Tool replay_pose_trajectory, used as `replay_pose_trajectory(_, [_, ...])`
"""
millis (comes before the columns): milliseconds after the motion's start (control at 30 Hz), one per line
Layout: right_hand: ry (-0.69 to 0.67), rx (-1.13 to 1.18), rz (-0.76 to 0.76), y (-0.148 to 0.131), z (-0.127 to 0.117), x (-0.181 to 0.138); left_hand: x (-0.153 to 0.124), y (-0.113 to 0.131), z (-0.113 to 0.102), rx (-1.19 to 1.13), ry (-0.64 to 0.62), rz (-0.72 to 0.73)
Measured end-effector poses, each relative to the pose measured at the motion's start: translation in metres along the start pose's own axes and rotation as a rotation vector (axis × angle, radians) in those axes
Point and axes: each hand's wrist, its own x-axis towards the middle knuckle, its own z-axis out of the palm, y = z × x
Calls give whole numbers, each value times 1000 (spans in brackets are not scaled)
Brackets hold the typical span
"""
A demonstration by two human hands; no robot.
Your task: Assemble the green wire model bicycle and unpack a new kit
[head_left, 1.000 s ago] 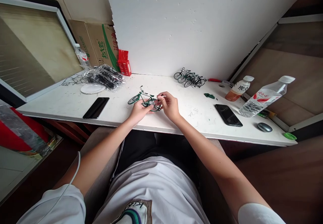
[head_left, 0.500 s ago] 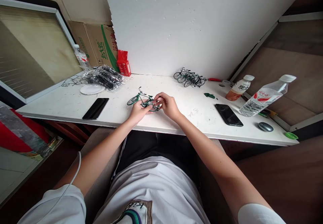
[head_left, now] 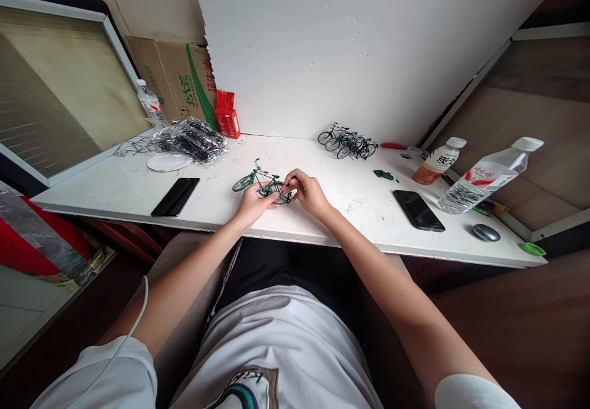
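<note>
A small green model bicycle (head_left: 258,182) stands on the white table (head_left: 322,212) near its front edge. My left hand (head_left: 251,203) grips the bicycle's frame from below, fingers closed round it. My right hand (head_left: 308,192) pinches at the rear wheel, fingertips pressed together on a part too small to name. A group of finished model bicycles (head_left: 348,141) stands at the back of the table against the white board. A small green loose part (head_left: 382,174) lies to the right of my hands.
Black phones lie at left (head_left: 176,197) and right (head_left: 418,210). Bags of parts (head_left: 193,140), a white lid (head_left: 168,162) and a red box (head_left: 227,117) sit back left. Two bottles (head_left: 483,178), a mouse (head_left: 485,232) and a green cap (head_left: 533,249) are right.
The bicycle and both hands have shifted very slightly; my right fingers have closed in tighter on the rear wheel. Nothing else moved.
</note>
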Motion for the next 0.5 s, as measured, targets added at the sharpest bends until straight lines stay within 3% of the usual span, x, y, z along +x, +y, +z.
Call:
replay_pose_trajectory(267, [-8, 53, 89, 2, 0, 2, -3, 4, 1, 27, -10, -4])
replay_pose_trajectory(500, [30, 70, 53, 0, -4, 4, -3, 6, 1, 15, -32, -20])
